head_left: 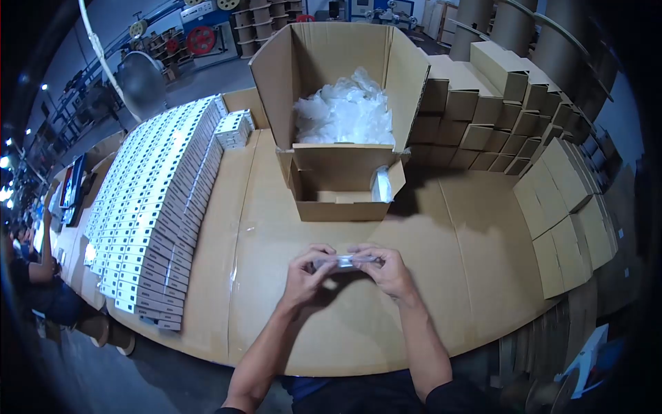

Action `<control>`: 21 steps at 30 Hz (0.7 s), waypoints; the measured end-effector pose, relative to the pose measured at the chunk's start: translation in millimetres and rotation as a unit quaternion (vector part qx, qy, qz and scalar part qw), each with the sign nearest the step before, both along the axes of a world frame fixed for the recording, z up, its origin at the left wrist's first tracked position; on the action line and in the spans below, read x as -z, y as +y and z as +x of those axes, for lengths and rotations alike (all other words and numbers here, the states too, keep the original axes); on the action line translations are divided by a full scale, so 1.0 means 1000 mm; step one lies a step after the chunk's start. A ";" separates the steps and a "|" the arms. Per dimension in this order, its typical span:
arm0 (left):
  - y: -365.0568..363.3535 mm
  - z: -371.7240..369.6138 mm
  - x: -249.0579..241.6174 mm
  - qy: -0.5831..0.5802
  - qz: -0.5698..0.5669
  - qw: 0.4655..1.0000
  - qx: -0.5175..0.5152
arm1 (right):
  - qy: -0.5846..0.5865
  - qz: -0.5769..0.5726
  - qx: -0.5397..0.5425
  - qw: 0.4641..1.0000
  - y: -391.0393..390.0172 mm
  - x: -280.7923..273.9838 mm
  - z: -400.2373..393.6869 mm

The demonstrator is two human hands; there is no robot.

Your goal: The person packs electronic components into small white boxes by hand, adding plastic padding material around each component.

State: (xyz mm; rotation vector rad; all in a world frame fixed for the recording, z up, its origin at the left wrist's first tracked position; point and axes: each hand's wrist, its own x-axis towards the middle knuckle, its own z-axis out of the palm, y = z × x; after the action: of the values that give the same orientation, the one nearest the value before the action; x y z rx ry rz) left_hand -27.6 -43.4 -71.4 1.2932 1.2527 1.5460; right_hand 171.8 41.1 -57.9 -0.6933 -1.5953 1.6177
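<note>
While both hands meet over the table (441,228), the left hand (307,276) and right hand (389,270) each pinch one end of a small clear packet (345,261), fingers closed on it so that it hangs level just above the cardboard-covered top, probably to keep it flat and in plain sight. Just beyond the hands sits a small open box (338,190), its flaps folded out; a bit of clear plastic (380,185) leans against its right inner wall. Behind it stands a big carton (407,76), tilted open toward the person and holding a heap of clear bags (345,110), within easy reach. White boxes (155,207) lie in tight rows to the left, and brown boxes (524,117) are stacked to the right.
</note>
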 end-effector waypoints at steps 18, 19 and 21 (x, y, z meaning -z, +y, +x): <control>0.007 0.001 -0.011 -0.004 -0.102 0.988 -0.113 | -0.200 0.500 0.060 0.841 -0.021 -0.035 0.000; 0.009 -0.005 -0.004 -0.017 -0.117 0.987 -0.111 | -0.196 0.484 0.050 0.851 -0.017 -0.032 0.000; 0.011 -0.011 -0.002 -0.031 -0.154 0.982 -0.108 | -0.195 0.454 0.023 0.869 -0.013 -0.039 0.000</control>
State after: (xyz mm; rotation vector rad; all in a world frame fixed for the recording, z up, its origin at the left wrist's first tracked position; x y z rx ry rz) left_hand -38.4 -32.1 -69.3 0.9292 1.5618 1.4549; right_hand 172.3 28.4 -19.3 -0.5278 -2.3281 0.5346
